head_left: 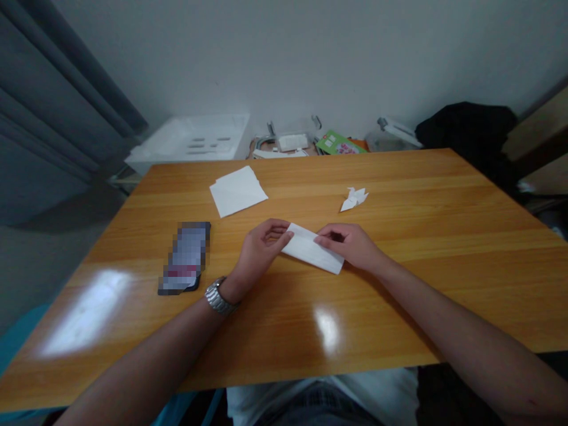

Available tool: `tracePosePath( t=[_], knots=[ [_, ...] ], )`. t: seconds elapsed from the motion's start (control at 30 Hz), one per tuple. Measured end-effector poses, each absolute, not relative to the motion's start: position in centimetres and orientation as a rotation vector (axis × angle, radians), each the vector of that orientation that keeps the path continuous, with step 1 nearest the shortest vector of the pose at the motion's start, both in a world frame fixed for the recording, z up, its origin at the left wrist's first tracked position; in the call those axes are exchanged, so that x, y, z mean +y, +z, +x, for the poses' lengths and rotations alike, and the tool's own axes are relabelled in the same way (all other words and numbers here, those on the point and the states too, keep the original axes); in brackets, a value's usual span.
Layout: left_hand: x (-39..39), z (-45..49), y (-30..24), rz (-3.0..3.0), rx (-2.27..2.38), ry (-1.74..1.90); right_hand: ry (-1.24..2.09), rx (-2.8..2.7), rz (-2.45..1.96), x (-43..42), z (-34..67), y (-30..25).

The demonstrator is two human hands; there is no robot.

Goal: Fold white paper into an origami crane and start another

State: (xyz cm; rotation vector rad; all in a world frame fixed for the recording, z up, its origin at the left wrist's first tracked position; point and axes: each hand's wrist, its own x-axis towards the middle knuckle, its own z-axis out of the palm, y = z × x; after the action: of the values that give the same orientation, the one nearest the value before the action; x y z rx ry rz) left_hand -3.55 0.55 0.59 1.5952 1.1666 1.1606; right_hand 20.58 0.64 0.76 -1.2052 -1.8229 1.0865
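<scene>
A white folded paper (313,249), long and narrow, is held between my two hands above the wooden table. My left hand (265,244), with a metal watch on its wrist, pinches the paper's left end between thumb and fingers. Along the upper right part of the same paper, my right hand (348,241) grips it with the thumb on top. Beyond my right hand, a white origami bird (354,199) rests on the table. A small stack of white paper sheets (238,191) lies farther back to the left.
On the wooden table (426,236), a phone (185,258) with a blurred screen lies left of my left hand. Behind the far edge are a white tray-like unit (195,139), a green booklet (339,143) and a black bag-like item (465,127). A grey curtain hangs at the left.
</scene>
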Motion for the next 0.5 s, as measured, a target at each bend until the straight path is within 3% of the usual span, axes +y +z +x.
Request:
tracePosePath(
  t=[0.3, 0.5],
  knots=[
    [-0.2, -3.9, 1.7, 1.948, 1.219, 1.256, 0.473, -2.054, -1.026, 0.4, 20.9, 2.0],
    [-0.9, -4.4, 2.4, 2.254, 0.979, 1.428, 0.292, -2.094, -0.887, 0.4, 21.9, 2.2]
  ],
)
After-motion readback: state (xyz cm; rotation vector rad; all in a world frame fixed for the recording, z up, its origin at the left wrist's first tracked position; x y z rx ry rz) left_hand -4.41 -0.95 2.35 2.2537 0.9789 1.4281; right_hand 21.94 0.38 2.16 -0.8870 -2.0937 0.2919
